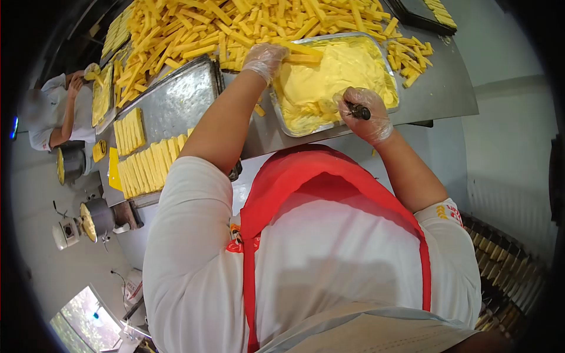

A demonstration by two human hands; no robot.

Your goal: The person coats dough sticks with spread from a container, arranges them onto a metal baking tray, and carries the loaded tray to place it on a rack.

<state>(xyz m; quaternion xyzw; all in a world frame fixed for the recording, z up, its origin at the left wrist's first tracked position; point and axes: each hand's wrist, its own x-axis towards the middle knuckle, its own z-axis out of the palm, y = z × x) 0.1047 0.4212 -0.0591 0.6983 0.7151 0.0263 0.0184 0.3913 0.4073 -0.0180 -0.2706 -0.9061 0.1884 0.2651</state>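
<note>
My left hand, in a clear plastic glove, is closed on yellow cake sticks at the left rim of a metal pan. The sticks reach over the pale yellow cream that fills this pan. At the pan's near right side, my gloved right hand is wrapped round a black-handled tool. Its working end is hidden by the hand and the cream, so I cannot tell what kind it is. Behind the pan lies a big heap of bare cake sticks.
Left of my left arm, a baking tray bears rows of cream-coated sticks. A smaller pile of sticks lies right of the pan. A co-worker stands at the table's left, near mixing bowls.
</note>
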